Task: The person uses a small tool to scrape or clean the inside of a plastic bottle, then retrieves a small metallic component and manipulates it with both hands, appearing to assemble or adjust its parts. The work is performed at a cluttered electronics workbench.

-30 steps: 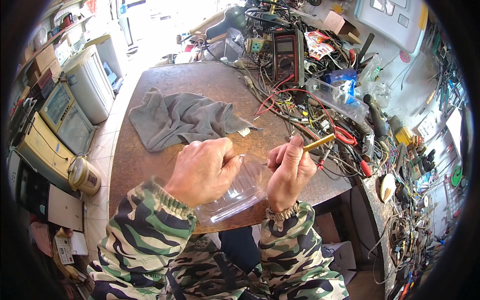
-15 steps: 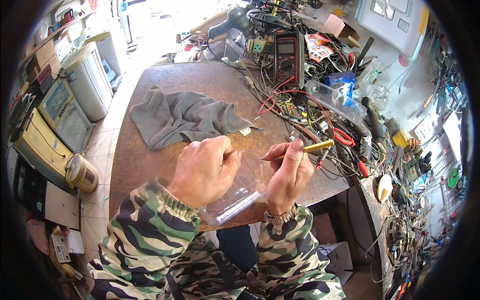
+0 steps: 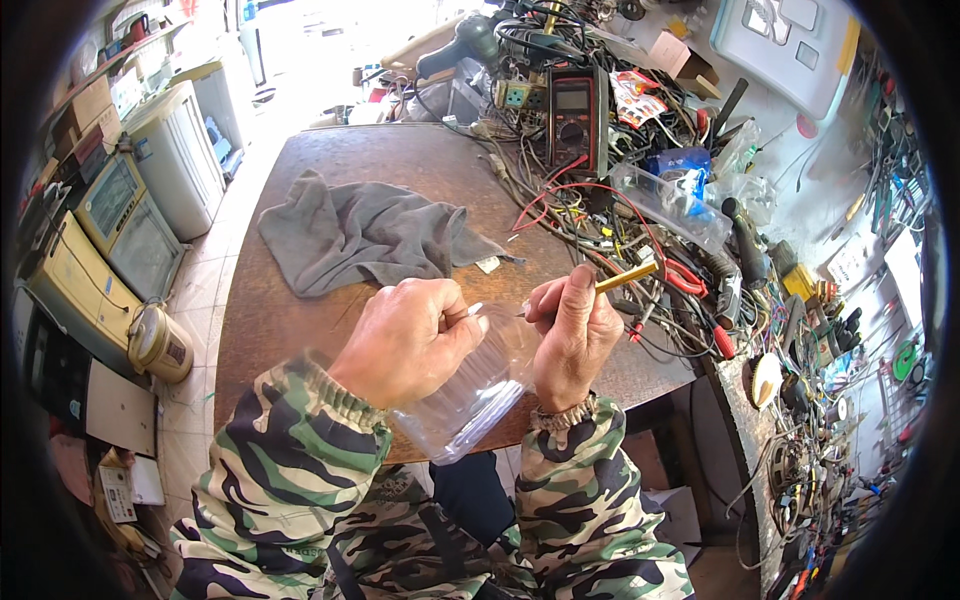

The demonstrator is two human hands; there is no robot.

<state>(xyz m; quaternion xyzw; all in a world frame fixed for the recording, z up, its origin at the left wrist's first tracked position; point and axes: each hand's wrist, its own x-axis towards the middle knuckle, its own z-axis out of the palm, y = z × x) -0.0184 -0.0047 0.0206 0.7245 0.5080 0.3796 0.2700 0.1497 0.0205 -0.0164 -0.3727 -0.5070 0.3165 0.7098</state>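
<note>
My left hand [image 3: 408, 338] is closed on the upper end of a clear plastic bottle [image 3: 470, 415], its thumb and forefinger pinching near the top. The bottle tilts toward my body over the table's front edge. In my right hand [image 3: 577, 335] is a slim gold-coloured pen-shaped tool [image 3: 628, 277], gripped between thumb and fingers. Its back end sticks out to the right, while a thin tip points left at the bottle. Whether that tip touches the plastic I cannot tell. Beyond my left hand a crumpled grey cloth [image 3: 365, 235] lies on the table.
The brown wooden table [image 3: 330, 150] carries a heap of cables along its right side. A multimeter [image 3: 576, 120] with red leads, red-handled pliers [image 3: 686, 280] and a clear plastic box [image 3: 672, 205] sit there. A beige bucket [image 3: 160, 343] stands on the floor at left.
Both hands have shifted slightly, and the bottle has tipped a little with its lower end nearer my body. The gold tool's back end is a little higher and further left.
</note>
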